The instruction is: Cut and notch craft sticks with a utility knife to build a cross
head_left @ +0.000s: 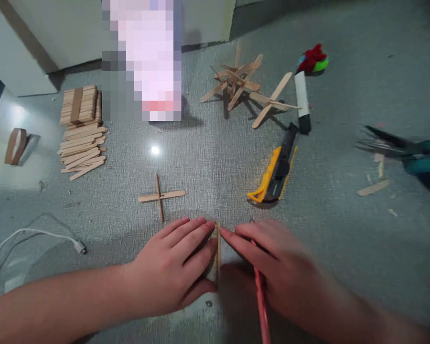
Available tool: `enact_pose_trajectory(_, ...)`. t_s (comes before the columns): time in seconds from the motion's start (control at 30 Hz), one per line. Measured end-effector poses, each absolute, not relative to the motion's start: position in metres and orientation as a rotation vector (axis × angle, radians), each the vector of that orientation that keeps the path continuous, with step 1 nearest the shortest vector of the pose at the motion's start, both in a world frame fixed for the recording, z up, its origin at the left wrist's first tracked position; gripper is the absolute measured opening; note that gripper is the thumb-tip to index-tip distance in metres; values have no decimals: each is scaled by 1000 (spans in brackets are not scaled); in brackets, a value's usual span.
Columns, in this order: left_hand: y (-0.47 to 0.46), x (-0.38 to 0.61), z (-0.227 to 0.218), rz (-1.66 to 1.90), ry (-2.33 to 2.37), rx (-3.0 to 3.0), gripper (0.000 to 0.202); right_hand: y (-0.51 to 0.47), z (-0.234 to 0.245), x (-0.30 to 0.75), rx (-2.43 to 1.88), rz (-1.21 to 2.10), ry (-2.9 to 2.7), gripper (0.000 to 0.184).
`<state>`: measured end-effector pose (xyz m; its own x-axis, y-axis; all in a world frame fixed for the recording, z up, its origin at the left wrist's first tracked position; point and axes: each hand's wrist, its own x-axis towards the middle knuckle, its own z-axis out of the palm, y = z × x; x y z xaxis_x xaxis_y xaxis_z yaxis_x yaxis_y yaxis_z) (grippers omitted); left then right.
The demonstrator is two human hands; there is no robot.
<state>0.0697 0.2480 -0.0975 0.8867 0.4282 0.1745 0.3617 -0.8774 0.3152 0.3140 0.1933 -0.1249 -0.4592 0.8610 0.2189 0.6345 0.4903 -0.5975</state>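
Observation:
My left hand (177, 265) lies flat, fingers stretched out and pressing down on a small wooden ruler or stick (216, 253) standing on the grey floor. My right hand (272, 267) is closed around a red pencil (261, 296), its tip touching the stick's upper end. A cross of two craft sticks (160, 196) lies just beyond my left hand.
A yellow utility knife (275, 172), a white glue stick (303, 102), glued stick constructions (243, 83), stacked craft sticks (81, 129), teal-handled pliers (408, 150), a white cable (39, 239), a tape roll (16, 145) and a blurred pink object (146, 57).

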Motion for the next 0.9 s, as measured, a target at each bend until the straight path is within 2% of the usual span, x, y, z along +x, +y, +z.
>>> enact_pose_trajectory(0.9,243,67,-102,327,622,2767,49,193,-128,313,-1216,490,-2304,29)
